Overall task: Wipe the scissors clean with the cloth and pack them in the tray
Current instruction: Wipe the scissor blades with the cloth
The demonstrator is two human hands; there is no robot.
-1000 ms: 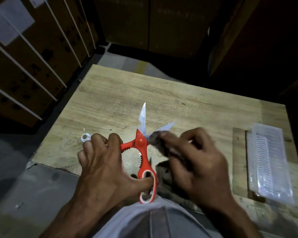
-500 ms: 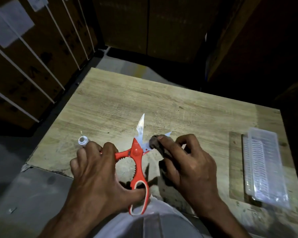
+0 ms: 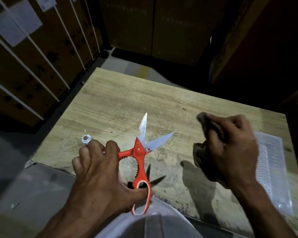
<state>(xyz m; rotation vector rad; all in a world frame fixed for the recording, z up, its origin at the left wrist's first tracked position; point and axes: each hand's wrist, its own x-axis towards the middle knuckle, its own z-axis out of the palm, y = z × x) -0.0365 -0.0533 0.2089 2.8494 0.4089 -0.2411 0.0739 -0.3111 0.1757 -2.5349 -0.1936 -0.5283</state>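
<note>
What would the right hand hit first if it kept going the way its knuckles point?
Probably nothing: the right hand, gripping the cloth, points up-left over bare table, apart from the scissors. Height unclear.

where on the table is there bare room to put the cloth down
Bare wood runs across the table's far half, beyond the scissors and cloth. The near edge is crowded by both hands; the tray fills the right edge.
</note>
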